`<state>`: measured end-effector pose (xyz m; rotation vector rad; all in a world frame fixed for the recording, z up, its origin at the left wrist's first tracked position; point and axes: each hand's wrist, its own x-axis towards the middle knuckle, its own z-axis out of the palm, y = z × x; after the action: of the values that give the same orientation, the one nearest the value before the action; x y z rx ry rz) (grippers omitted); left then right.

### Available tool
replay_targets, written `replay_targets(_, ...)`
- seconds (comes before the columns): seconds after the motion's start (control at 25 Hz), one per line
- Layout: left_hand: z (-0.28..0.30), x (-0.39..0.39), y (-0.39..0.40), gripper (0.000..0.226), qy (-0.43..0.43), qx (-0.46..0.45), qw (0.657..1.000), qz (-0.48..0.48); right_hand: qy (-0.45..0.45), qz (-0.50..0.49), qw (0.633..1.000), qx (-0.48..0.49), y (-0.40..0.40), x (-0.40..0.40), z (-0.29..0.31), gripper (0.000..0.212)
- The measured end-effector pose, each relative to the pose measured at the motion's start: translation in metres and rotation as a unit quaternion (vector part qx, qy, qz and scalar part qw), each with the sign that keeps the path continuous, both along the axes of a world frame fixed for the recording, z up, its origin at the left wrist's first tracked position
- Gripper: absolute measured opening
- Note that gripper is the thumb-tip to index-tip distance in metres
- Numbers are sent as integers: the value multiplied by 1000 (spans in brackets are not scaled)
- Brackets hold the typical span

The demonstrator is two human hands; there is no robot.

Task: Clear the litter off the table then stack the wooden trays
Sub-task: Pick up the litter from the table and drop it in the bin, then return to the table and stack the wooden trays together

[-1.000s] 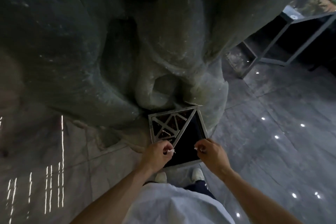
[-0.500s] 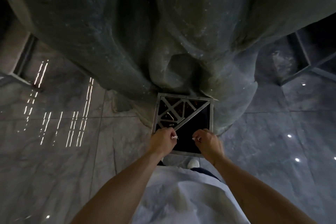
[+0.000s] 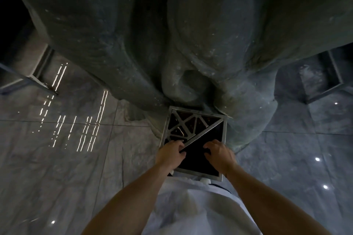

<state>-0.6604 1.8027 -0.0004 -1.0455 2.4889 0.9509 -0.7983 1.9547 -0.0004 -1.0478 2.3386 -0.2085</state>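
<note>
Over a glossy tiled floor [image 3: 57,168], the left hand [image 3: 170,153] and right hand [image 3: 219,153] hover at lower centre above a metal-framed bin [image 3: 224,133] below a sculpted pillar [image 3: 191,34], fingers curled downward and loosely parted, with no litter discernible in either.

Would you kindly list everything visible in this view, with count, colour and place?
Bin: one, square steel rim, patterned grille on its far-left half, dark opening on the near-right half; floor, centre.
Rock-like column: one, grey-green; behind the bin, filling the top.
Floor: glossy grey marble tiles with light reflections.
Metal frames: two, silvery; far left and far right.
Shoes: white tips, by the bin's near edge.
Shirt: white, bottom centre.
Left hand: over the bin's near-left edge.
Right hand: over the dark opening.
</note>
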Motion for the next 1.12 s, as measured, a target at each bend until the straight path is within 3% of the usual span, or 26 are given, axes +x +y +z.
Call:
replay_targets(0.32,30,3,-2,28,-9,5,1000,-10,12,148,989,-6,7,-41,33,35)
replay_targets(0.56,75,48,-9,37,10,-47,997,64,43,273,958,-70,-27,-47,78,34)
replay_targets(0.96,140,211,-66,48,-23,-186,966,178,137,483,854,-134,-169,71,137,47)
replay_targets(1.12,158,296,-102,55,-29,-245,946,212,143,505,835,-166,-236,142,162,43)
